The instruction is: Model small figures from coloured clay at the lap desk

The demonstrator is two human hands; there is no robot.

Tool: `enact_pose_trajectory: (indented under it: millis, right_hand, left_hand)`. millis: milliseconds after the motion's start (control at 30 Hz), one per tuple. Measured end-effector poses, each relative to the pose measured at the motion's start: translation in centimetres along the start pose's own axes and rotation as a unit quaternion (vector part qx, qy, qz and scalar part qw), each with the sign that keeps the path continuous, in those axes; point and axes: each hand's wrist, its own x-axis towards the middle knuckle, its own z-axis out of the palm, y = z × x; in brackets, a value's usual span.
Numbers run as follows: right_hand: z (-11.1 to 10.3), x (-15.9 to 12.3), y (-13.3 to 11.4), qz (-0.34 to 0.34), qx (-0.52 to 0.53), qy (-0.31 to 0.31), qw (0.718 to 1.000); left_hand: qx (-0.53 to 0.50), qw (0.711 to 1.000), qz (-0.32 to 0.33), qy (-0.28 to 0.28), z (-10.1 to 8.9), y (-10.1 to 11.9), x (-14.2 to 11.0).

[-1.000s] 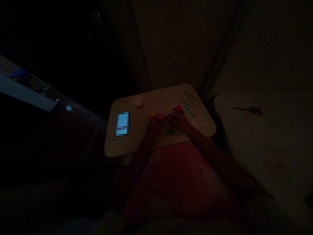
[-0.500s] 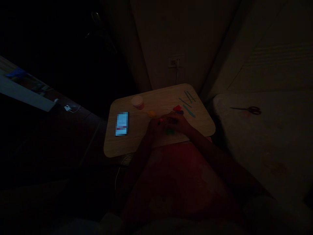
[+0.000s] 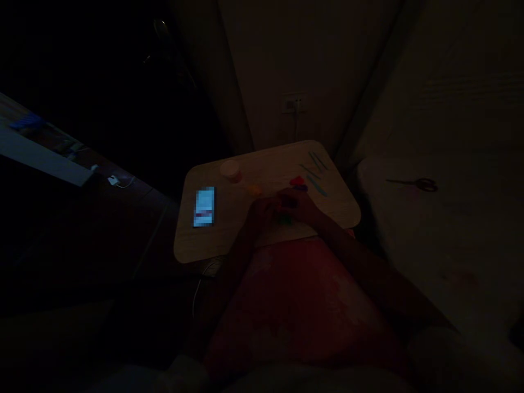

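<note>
The scene is very dark. My left hand (image 3: 258,210) and my right hand (image 3: 298,205) meet over the middle of a small wooden lap table (image 3: 229,240), fingers curled together around something small that I cannot make out. A green lump (image 3: 285,219) lies just under the hands. A red lump (image 3: 297,180) and a purple bit sit just beyond my right hand, a yellow lump (image 3: 254,190) beyond my left.
A lit phone (image 3: 204,206) lies on the table's left. A small tub (image 3: 231,171) stands at the back. Several thin teal tools (image 3: 316,173) lie at the back right. Scissors (image 3: 421,184) rest on the bed to the right. A wall socket (image 3: 295,103) is behind.
The hands have drawn closer together and stay over the same spot; the picture has grown slightly darker.
</note>
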Motion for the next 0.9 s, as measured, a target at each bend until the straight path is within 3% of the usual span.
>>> enact_pose_trajectory:
  millis: [267, 600, 900]
  right_hand:
    - [0.02, -0.11, -0.01, 0.035, 0.024, 0.043, 0.998]
    - [-0.15, -0.01, -0.19, 0.030, -0.020, -0.016, 0.999]
    - [-0.03, 0.14, 0.39, -0.009, -0.089, 0.043, 0.995]
  left_hand:
    - [-0.050, 0.998, 0.004, 0.030, 0.15, -0.28, 0.12]
    - [-0.012, 1.000, -0.013, 0.014, 0.05, -0.22, 0.20]
    - [0.008, 1.000, -0.006, -0.004, -0.07, 0.20, 0.22]
